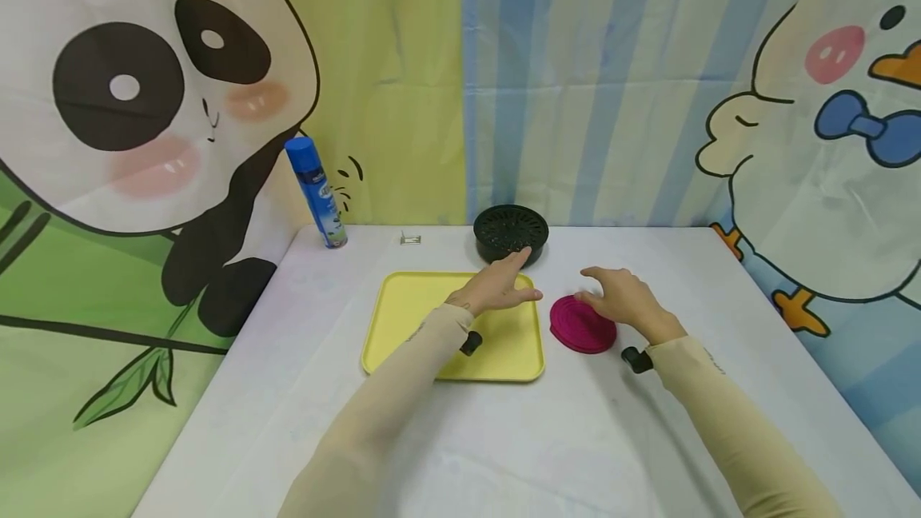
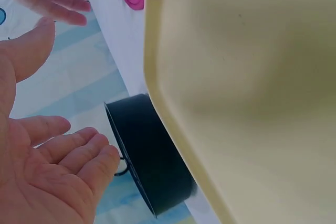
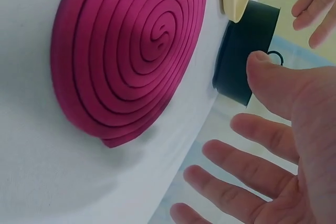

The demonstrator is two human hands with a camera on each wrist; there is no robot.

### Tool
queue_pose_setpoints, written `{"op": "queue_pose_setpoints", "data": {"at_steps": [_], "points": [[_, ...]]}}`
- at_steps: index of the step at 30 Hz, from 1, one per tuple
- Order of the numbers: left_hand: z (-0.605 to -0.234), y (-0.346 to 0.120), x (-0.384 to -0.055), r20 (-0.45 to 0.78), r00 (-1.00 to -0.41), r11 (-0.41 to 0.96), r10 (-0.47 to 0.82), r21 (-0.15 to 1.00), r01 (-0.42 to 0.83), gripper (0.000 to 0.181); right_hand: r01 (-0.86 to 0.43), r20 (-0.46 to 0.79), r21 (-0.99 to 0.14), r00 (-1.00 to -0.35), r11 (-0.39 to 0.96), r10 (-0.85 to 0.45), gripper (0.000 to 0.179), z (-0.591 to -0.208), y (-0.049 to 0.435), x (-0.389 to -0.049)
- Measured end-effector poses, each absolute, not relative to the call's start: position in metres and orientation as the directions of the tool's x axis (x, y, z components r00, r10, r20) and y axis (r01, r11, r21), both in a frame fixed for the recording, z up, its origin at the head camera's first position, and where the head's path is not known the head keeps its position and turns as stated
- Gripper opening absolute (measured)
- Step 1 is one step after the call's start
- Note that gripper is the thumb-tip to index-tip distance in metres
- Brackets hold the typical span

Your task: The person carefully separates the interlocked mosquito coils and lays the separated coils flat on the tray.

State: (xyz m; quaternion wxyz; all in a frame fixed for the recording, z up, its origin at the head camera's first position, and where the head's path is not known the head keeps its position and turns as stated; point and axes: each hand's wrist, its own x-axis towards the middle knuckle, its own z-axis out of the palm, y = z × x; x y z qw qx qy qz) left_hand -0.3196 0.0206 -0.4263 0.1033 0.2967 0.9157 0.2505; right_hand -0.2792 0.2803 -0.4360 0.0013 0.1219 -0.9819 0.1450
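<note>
A yellow tray [image 1: 406, 322] lies on the tabletop [image 1: 532, 454], left of a pink spiral coil [image 1: 581, 332], which sits between it and the right edge. The left hand [image 1: 496, 284] hovers over the tray, the right hand [image 1: 624, 294] just beside the coil; each grip is spread, holding nothing. Beyond, near the far edge, stand a black tin [image 1: 504, 232] and, at the far-left corner, a blue spray can [image 1: 320, 198].
</note>
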Motion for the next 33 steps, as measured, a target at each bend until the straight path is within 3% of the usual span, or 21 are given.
{"op": "queue_pose_setpoints", "data": {"at_steps": [33], "points": [[-0.451, 0.092, -0.299, -0.204, -0.764, 0.761, 0.612, 0.414, 0.499, 0.11, -0.179, -0.156, -0.235, -0.963, 0.955, -0.219, 0.081, -0.445, 0.308, -0.262]]}}
